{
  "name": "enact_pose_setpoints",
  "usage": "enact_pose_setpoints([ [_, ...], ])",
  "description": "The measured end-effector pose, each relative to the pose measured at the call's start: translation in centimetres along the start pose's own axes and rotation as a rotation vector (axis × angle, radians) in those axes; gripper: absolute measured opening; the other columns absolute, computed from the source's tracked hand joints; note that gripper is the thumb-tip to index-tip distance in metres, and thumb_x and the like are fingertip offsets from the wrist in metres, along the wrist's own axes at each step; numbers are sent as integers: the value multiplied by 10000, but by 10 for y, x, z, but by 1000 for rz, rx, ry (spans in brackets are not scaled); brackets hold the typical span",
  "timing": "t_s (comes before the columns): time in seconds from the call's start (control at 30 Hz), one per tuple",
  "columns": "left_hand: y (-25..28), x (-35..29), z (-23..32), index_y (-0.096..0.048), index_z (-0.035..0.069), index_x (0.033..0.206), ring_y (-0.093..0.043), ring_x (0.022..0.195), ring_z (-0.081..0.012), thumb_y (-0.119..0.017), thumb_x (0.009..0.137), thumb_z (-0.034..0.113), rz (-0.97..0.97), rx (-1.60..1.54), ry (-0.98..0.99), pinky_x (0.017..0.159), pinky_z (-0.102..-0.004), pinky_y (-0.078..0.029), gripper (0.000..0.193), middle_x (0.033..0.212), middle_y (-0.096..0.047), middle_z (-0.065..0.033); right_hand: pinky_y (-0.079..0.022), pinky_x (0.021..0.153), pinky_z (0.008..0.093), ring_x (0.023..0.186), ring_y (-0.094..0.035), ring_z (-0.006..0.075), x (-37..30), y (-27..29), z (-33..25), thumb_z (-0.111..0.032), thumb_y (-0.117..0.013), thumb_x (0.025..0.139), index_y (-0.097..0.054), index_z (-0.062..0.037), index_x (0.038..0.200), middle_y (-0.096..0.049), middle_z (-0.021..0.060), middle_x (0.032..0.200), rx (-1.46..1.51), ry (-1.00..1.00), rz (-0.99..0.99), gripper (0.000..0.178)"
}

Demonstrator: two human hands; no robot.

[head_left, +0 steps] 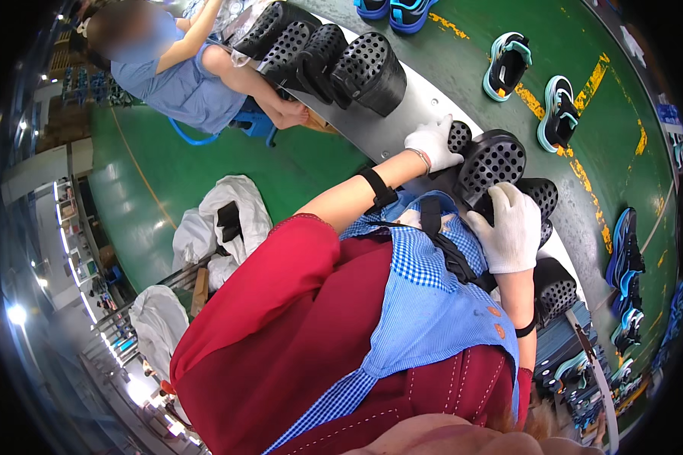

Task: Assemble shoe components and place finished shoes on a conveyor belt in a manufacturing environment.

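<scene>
My left hand (pixel 435 144), in a white knit glove, is closed round the small rounded end (pixel 460 137) of a black perforated clog-like shoe form on the metal bench. Beside it, a larger black perforated form (pixel 493 163) tilts with its hole-covered face up. My right hand (pixel 513 227), gloved too, has its fingers bent over the near end of this larger form; the thumb side is partly hidden. Whether both hands grip the same form cannot be made out. Another perforated form (pixel 540 199) shows just past my right fingers.
Several black forms (pixel 368 72) stand along the bench (pixel 425 98) to the far left; another form (pixel 555 292) lies near my right forearm. Black-and-teal sneakers (pixel 507 67) rest on the green surface beyond. A seated person (pixel 182 83) works at far left. White sacks (pixel 235 208) lie behind.
</scene>
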State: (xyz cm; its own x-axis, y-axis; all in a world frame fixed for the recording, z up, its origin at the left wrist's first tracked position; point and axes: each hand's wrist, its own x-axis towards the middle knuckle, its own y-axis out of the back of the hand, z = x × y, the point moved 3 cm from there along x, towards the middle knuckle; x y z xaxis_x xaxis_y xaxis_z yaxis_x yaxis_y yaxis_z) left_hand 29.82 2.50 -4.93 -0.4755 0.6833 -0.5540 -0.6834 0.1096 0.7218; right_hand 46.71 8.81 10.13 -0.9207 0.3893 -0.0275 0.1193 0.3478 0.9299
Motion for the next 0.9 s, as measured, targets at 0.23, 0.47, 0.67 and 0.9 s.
enact_pose_setpoints([
  [0.23, -10, 18, -31, -488, -47, 1282, -564, 1126, -354, -693, 626, 649, -18, -250, 80, 963, -380, -448, 978, 1219, -560, -266, -460, 793, 392, 881, -590, 289, -4, -3, 3, -260, -776, 636, -604, -48, 977, -613, 94, 1021, 20, 32, 41, 437],
  [0.47, -9, 5, -24, -566, -29, 1222, -563, 1116, -363, -689, 620, 666, -32, -317, 83, 972, -376, -440, 927, 1178, -567, -273, -465, 780, 401, 868, -591, 298, -8, -3, 5, -245, -778, 627, -601, -40, 978, -612, 100, 1033, 25, 38, 58, 444],
  [0.67, -8, -3, -31, -593, 31, 1210, -578, 1055, -370, -662, 684, 621, 23, -237, 22, 921, -389, -463, 794, 1093, -589, -243, -466, 781, 401, 872, -590, 299, -10, -2, 5, -257, -778, 622, -605, -40, 987, -613, 102, 1039, 18, 30, 23, 459],
  [0.9, 146, -101, -33, -655, 137, 965, -605, 860, -249, -626, 823, 108, 895, 554, -456, 780, -349, -498, 148, 889, -644, -57, -449, 842, 398, 919, -586, 301, -22, 0, 13, -275, -780, 622, -610, -51, 1025, -615, 93, 1054, 50, 23, 44, 491],
])
